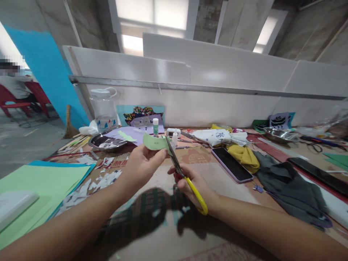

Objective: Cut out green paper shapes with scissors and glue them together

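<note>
My left hand (pixel 144 165) pinches a small piece of light green paper (pixel 154 142) between thumb and fingers, held up above the cardboard-covered table. In my right hand (pixel 195 185) is a pair of scissors (pixel 196 195) with yellow handles, its blades pointing up and away from me. The blades meet the right edge of the green paper, close to my left thumb tip. Faint small marks show on the paper. A glue stick (pixel 155 127) and a small white bottle (pixel 174 137) stand just behind the paper.
White paper scraps (pixel 103 181) and green sheets (pixel 24 195) lie at left, near a metal bowl (pixel 108 145) and a clear jug (pixel 103 108). On the right are a phone (pixel 231 164), yellow cloth (pixel 243 158) and dark cloth (pixel 288 186). A white partition (pixel 217 105) rises behind.
</note>
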The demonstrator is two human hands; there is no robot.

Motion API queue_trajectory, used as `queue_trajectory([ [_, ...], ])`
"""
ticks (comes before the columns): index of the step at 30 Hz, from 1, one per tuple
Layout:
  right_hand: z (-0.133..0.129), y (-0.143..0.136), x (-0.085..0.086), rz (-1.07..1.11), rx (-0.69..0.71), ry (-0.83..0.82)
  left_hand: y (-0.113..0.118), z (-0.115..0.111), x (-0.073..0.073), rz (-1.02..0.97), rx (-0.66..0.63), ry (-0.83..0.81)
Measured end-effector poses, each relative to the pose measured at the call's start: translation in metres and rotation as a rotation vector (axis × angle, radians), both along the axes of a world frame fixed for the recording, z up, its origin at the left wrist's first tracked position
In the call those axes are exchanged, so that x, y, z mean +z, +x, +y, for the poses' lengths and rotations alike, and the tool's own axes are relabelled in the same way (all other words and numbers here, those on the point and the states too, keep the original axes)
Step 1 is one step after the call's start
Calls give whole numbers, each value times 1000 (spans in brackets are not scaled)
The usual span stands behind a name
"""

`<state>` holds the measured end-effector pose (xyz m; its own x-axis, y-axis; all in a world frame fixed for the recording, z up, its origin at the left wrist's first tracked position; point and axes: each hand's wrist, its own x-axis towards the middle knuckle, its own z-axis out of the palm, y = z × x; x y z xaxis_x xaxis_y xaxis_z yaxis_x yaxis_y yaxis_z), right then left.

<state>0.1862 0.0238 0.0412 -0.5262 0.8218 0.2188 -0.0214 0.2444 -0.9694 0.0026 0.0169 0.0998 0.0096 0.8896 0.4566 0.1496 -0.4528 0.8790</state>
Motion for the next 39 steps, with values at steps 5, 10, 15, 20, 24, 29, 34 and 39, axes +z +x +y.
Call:
queue_trajectory([
  [5, 0, 0, -4, 15, -5, -2, 2, 0, 2, 35, -6, 37],
  [10, 3, -1, -7, 31, -3, -16, 2, 0, 2, 35, 20, 34],
  [15, 2, 0, -4, 23, -9, -17, 0, -1, 3, 80, 23, 13],
  [20, 1, 0, -6, 60, -4, -52, -15, 6, 12, 135, 56, 3],
  [24, 1, -1, -8, 61, -6, -36, -22, 9, 20, 149, 117, 50],
  [29, 0, 0, -4, 37, -10, -39, -24, 6, 25, 167, 36, -36],
  [34, -1, 0, -3, 59, -5, -39, -29, 9, 28, 239, -84, -152],
  [39, -1, 0, -1, 32, 0, -41, -30, 7, 30, 275, -23, -117],
])
